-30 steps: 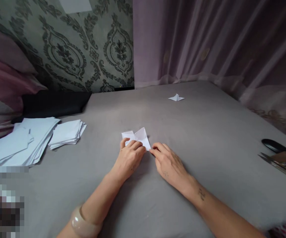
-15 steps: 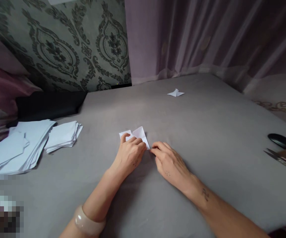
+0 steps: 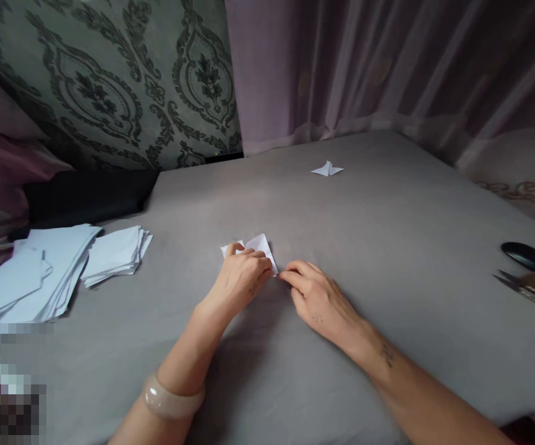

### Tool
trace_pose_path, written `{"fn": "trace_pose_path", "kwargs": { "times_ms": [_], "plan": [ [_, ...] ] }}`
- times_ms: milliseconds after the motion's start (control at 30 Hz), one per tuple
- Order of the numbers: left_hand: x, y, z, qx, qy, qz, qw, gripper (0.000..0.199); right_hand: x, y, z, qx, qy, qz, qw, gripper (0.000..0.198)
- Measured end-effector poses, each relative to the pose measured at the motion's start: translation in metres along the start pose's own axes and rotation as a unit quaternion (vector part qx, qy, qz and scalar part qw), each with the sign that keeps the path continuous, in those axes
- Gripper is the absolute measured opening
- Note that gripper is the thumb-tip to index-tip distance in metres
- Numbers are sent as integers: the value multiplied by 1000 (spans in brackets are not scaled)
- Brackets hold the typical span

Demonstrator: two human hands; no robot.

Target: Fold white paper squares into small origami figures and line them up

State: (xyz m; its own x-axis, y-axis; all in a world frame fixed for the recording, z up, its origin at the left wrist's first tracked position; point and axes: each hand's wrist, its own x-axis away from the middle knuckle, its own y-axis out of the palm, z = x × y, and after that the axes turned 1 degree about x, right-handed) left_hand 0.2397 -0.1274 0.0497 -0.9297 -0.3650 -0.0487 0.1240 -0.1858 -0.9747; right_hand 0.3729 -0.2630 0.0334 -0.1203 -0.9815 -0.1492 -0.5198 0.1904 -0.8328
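Observation:
A small white folded paper (image 3: 261, 243) lies on the grey table in front of me, with one pointed flap standing out at the top. My left hand (image 3: 243, 272) is closed over it, fingers curled and pressing on the paper, which hides its lower part. At the paper's right corner, my right hand (image 3: 316, 293) pinches the edge between thumb and forefinger. A pale bangle (image 3: 172, 398) circles my left wrist.
Stacks of white paper sheets (image 3: 75, 259) and smaller squares (image 3: 114, 254) lie at left. A folded paper figure (image 3: 327, 169) sits farther back. Scissors (image 3: 527, 292) and a black object (image 3: 524, 254) are at the right edge. Behind stand a patterned wall and a curtain (image 3: 267, 74).
The view has shifted slightly. Both hands stay at the folded paper, and my right fingertips are slightly closer to my left hand at its corner.

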Motion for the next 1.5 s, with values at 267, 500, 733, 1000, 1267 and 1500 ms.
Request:
{"fn": "trace_pose_path", "kwargs": {
  "times_ms": [267, 500, 733, 1000, 1267, 1500],
  "plan": [
    [0, 2, -2, 6, 9, 17, 1000, 27, 1, -1, -8, 77, -13, -24, 997, 39],
    [1, -2, 1, 7, 3, 7, 1000, 28, -1, -1, -11, 87, -12, -20, 996, 33],
    [-1, -7, 4, 0, -9, -14, 1000, 29, -2, -6, -2, 51, -8, -16, 999, 29],
    [0, -5, 4, -5, -4, -5, 1000, 27, -1, -1, -8, 102, -9, -5, 995, 31],
    [1, -5, 4, -16, 2, 5, 1000, 27, -3, 0, -1, 15, -20, 48, 999, 31],
    [1, -3, 4, -10, 1, 7, 1000, 25, -5, 13, -11, -25, -37, 50, 998, 35]
  ]
}}
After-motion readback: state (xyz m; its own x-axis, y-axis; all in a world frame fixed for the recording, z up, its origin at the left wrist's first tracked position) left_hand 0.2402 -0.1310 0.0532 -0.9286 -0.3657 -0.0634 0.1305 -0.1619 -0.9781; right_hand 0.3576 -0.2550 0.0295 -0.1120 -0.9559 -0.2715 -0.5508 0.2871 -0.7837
